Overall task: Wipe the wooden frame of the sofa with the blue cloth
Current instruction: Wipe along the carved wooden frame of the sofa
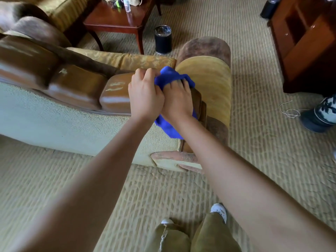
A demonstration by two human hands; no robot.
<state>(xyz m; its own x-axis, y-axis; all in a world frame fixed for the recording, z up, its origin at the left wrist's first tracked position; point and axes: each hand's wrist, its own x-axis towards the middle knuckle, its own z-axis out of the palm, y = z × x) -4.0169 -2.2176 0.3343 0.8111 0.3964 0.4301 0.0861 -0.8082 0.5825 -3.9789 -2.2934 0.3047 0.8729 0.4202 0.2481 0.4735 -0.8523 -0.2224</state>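
The sofa's glossy brown wooden frame [76,88] runs along the top of its backrest from the left towards the centre. A bright blue cloth [168,77] lies bunched on the frame's right end, by the yellow armrest [211,82]. My right hand [179,100] lies on the cloth, fingers spread and pressing it against the wood; part of the cloth hangs out below my wrist. My left hand [145,93] sits right beside it, fingers curled over the cloth's left edge at the frame's top.
I stand behind the sofa on a beige patterned carpet [272,142]. A red-brown side table [118,17] and a dark cylindrical bin [163,39] stand beyond it. A dark wooden cabinet [305,42] is at right, with another person's shoe [320,113] below it.
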